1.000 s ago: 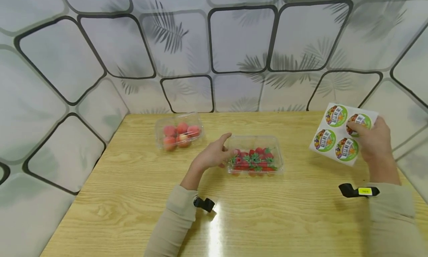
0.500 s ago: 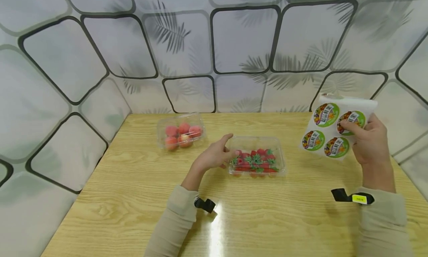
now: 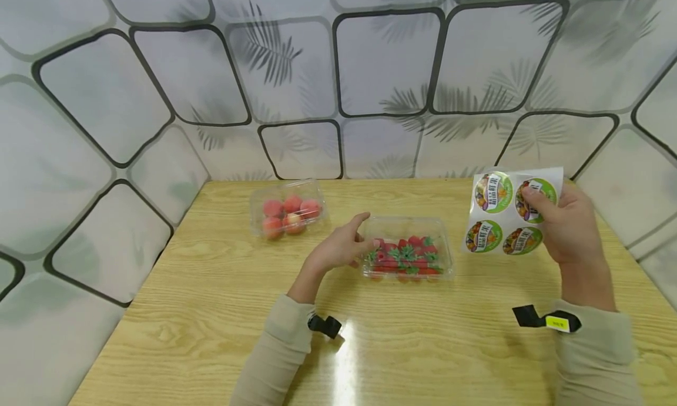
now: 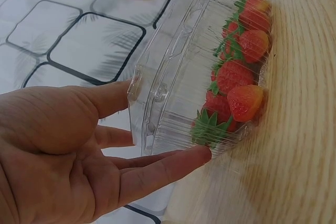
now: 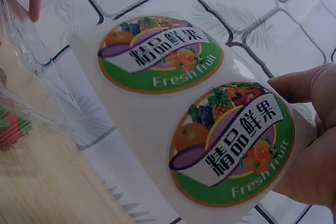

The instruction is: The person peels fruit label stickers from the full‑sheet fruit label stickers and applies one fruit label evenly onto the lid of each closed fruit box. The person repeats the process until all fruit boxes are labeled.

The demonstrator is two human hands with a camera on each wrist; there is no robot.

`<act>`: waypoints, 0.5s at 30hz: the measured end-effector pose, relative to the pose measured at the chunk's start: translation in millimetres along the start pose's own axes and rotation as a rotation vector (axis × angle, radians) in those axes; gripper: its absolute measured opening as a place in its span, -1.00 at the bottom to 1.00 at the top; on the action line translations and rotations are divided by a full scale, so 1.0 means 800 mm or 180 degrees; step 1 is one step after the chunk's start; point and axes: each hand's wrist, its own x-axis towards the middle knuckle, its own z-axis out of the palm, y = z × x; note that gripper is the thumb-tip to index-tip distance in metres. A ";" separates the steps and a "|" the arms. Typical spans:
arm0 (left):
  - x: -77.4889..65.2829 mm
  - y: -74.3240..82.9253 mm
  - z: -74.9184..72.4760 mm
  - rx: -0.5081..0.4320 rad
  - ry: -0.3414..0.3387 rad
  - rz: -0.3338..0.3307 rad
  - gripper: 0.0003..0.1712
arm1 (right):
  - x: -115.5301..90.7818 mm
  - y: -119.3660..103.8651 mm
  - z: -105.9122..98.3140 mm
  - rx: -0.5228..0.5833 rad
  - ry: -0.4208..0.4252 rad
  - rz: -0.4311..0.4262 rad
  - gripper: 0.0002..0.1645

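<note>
A clear plastic clamshell box of strawberries (image 3: pixel 407 256) stands on the table, its lid closed. Against the box's left end rests my left hand (image 3: pixel 338 247), fingers mostly straight; the left wrist view shows fingertips (image 4: pixel 199 155) along its side and lid edge. My right hand (image 3: pixel 573 227) pinches a white sheet of round fruit stickers (image 3: pixel 505 215), the thumb in front over one sticker and the fingers hidden behind. The sheet is held up in the air to the right of the box. Close up, the stickers (image 5: pixel 231 145) read "Fresh fruit" on green.
Further back on the left stands a second clear box, holding peach-like fruit (image 3: pixel 293 209). The wood-grain table (image 3: pixel 211 312) meets a patterned wall covering (image 3: pixel 386 65) at the back and sides.
My right hand has moved left with the sticker sheet, bringing it nearer the strawberry box; the sheet now stands more upright. My left hand has stayed at the box.
</note>
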 end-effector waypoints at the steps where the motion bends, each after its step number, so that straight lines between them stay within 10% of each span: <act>1: 0.000 0.000 0.000 0.0005 0.0001 0.0005 -0.14 | 0.000 0.001 0.001 -0.0059 -0.0030 0.0040 -0.77; 15: 0.002 -0.004 0.001 0.0059 0.0014 0.0073 -0.14 | -0.009 -0.006 0.010 0.0341 -0.1042 -0.0393 -0.35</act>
